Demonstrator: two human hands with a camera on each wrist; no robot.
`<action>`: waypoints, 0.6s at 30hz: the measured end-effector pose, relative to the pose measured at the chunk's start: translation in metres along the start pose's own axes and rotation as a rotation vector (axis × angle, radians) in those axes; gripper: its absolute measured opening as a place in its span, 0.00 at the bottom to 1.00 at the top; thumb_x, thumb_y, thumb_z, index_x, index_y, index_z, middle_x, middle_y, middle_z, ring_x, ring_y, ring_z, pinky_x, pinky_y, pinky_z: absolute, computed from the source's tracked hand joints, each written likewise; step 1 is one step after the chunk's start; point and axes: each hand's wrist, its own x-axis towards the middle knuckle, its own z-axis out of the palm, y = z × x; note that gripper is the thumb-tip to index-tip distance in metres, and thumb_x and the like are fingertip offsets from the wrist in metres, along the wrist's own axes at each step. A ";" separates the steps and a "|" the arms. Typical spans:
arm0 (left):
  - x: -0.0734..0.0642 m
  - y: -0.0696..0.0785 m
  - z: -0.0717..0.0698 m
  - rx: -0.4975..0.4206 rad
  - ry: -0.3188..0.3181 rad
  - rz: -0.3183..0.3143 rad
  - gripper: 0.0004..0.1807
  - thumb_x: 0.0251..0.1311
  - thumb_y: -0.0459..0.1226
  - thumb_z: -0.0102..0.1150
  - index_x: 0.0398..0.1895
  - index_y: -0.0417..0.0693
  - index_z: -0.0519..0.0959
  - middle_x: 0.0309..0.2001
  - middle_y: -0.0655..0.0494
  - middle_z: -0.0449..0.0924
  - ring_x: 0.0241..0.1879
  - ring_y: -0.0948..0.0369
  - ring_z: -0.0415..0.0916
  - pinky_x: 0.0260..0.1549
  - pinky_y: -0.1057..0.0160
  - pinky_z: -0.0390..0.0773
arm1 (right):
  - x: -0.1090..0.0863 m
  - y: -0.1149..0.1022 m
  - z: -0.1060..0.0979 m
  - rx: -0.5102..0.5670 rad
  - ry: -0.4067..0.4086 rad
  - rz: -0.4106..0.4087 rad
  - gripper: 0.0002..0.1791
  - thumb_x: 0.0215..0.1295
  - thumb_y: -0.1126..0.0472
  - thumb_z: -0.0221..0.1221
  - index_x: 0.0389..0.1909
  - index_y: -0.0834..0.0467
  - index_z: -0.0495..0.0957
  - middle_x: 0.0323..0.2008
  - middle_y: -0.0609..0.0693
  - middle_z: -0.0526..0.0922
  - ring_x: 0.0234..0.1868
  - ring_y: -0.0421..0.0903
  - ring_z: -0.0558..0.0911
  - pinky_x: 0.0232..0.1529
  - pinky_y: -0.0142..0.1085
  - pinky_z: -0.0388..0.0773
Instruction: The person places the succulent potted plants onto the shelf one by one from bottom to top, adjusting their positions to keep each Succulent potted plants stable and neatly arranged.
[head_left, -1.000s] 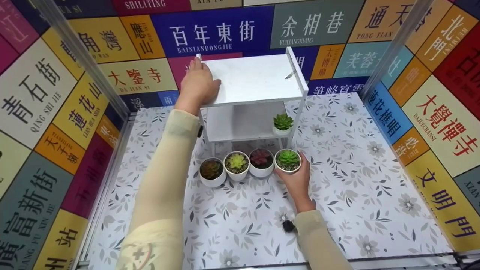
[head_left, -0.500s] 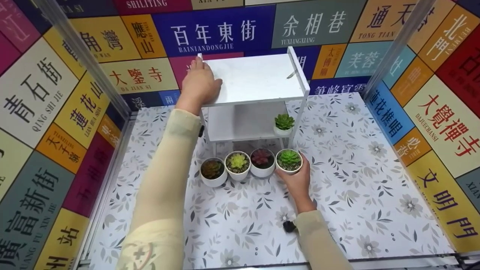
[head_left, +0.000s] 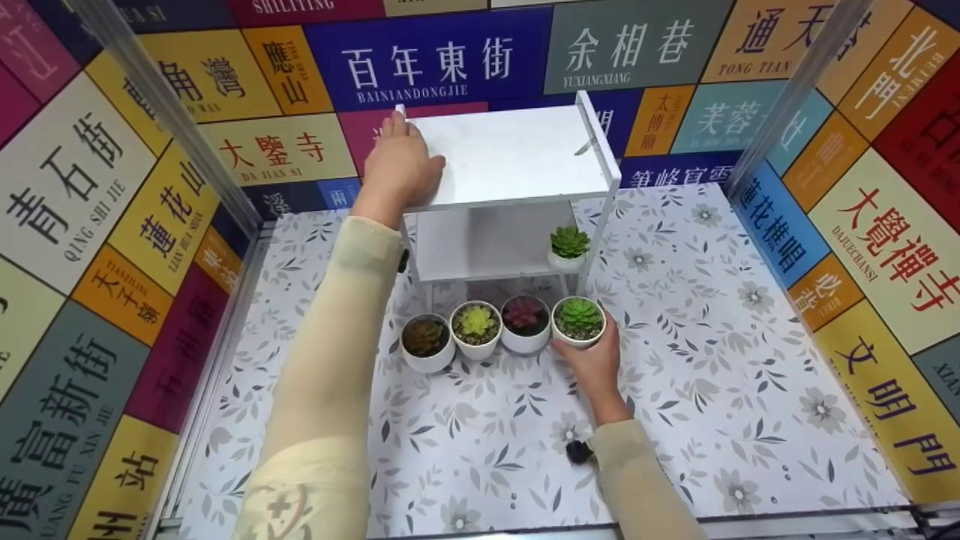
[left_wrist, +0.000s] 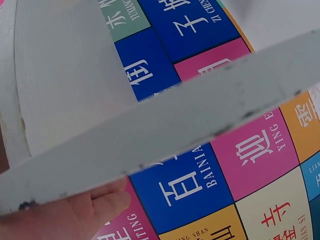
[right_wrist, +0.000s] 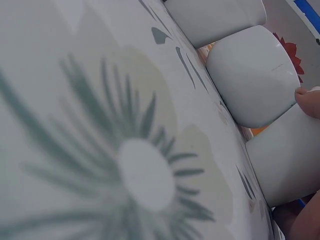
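My right hand (head_left: 598, 360) grips the white pot of a bright green succulent (head_left: 577, 318), rightmost in a row on the patterned tabletop. Beside it stand a dark red succulent (head_left: 524, 322), a yellow-green one (head_left: 475, 328) and a brownish one (head_left: 427, 342), all in white pots. My left hand (head_left: 403, 166) rests on the left end of the white two-tier rack (head_left: 510, 154), its fingers straight along the side rail. In the left wrist view the rail (left_wrist: 165, 125) partly covers that hand. The right wrist view shows neighbouring white pots (right_wrist: 252, 75) and a thumb at the held pot.
Another green succulent (head_left: 568, 247) stands at the right end of the rack's lower shelf (head_left: 487, 244). Walls of coloured sign panels (head_left: 427, 60) enclose the tabletop (head_left: 735, 360), with clear corner posts (head_left: 799, 90) at the back left and right.
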 end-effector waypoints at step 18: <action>0.000 0.000 0.000 0.001 -0.004 0.008 0.45 0.82 0.55 0.37 0.86 0.34 0.39 0.87 0.41 0.24 0.88 0.47 0.26 0.86 0.49 0.35 | 0.001 0.001 0.000 -0.027 0.014 -0.003 0.59 0.40 0.62 0.86 0.75 0.63 0.66 0.69 0.62 0.76 0.72 0.58 0.74 0.78 0.48 0.66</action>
